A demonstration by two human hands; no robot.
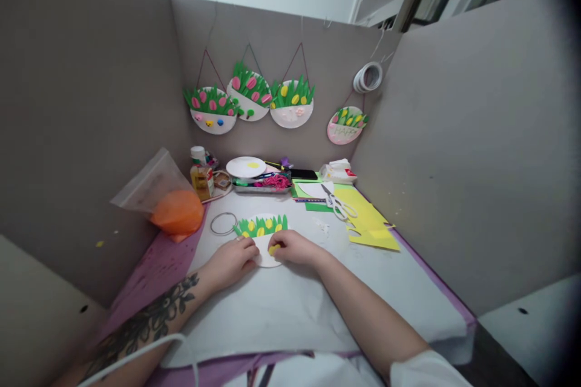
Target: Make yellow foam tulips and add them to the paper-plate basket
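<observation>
A white half paper plate craft (264, 240) with green paper grass and yellow tulips lies on the white table cover (290, 308). My left hand (232, 261) rests on the plate's left edge, fingers curled against it. My right hand (292, 247) presses a small yellow piece (273, 249) onto the plate's white lower part with its fingertips.
Scissors (338, 204) lie on yellow and green paper sheets (370, 224) at the right. A metal ring (223, 223), a plastic bag with orange material (170, 205), a glue bottle (201, 174) and a supply tray (263, 181) sit behind. Finished crafts (252, 100) hang on the cardboard wall.
</observation>
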